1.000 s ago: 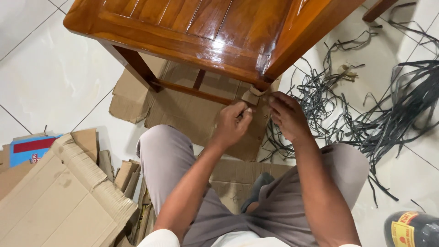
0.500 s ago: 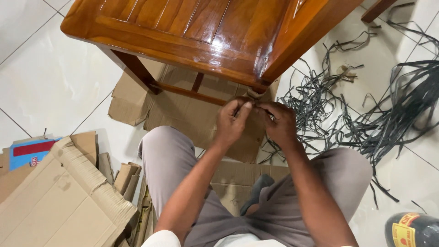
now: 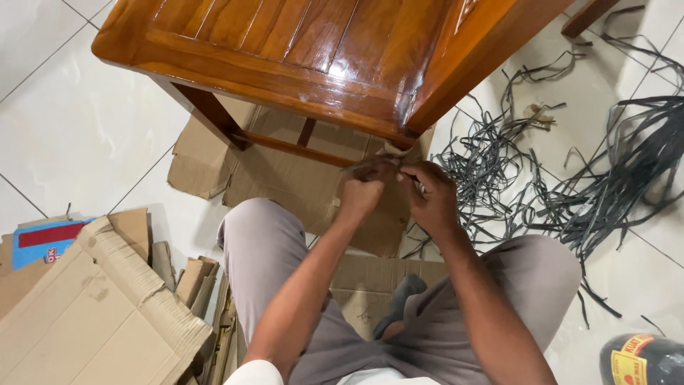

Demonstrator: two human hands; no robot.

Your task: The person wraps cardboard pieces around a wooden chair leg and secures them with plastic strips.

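Both hands, left (image 3: 362, 192) and right (image 3: 429, 194), pinch closed on the cardboard wrap (image 3: 390, 150) to keep it tight around the chair leg (image 3: 399, 146).

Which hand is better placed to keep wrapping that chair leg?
Probably the right hand. Its fingers sit right beside the cardboard around the chair leg, on the open side. The left hand is also close, just below it, likely steadying.

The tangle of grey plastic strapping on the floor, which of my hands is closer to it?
Right. The right hand works at the wrapped chair leg, just beside the grey plastic strapping. The left hand sits on the far side, over the flat cardboard.
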